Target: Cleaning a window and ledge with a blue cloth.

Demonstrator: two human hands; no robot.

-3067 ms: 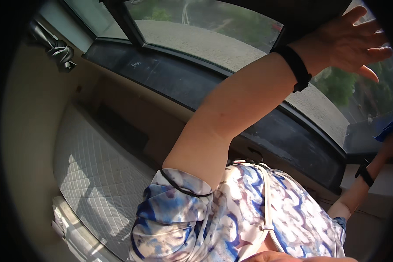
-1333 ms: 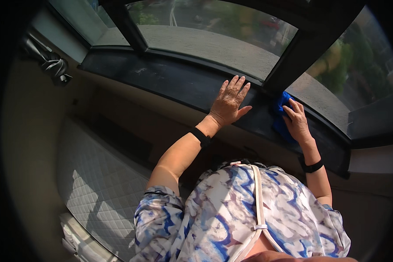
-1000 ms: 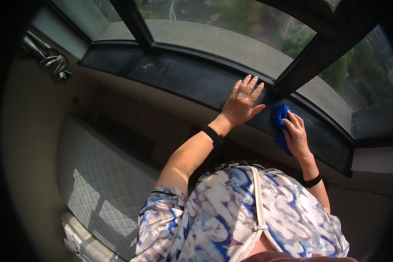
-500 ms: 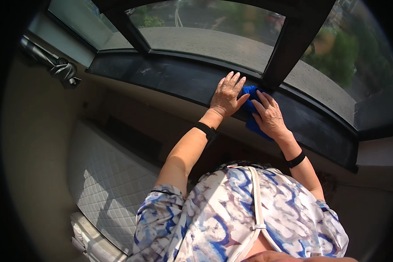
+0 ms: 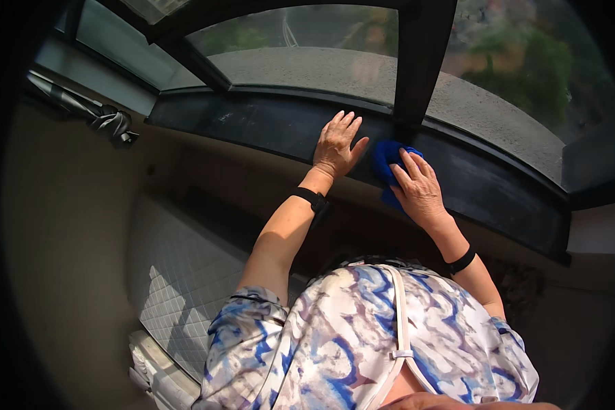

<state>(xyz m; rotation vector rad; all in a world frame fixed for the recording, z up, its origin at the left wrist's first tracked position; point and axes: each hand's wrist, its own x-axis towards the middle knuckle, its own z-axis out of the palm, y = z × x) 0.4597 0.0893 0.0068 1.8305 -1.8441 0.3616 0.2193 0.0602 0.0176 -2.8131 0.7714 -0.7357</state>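
A blue cloth [image 5: 387,156] lies bunched on the dark window sill [image 5: 266,128], part of it hanging over the sill's front edge. My right hand [image 5: 417,184] presses on the cloth from its right side, fingers bent over it. To the left, my left hand [image 5: 337,145] rests on the sill with its fingers stretched out and the thumb spread. A narrow gap separates the left hand from the cloth. Pale smudges mark the sill's surface on both sides of the hands.
Beyond the sill stand window panes [image 5: 307,61] in a dark frame, with a thick post [image 5: 422,68] just past the cloth. A tied-up curtain [image 5: 109,124] hangs at the left. Below on the left is a quilted mattress [image 5: 178,301] by a white piece of furniture [image 5: 160,372].
The left hand has slid slightly left and away from the cloth, opening a gap. My right hand stays on the cloth, which is bunched differently. The view has turned a little.
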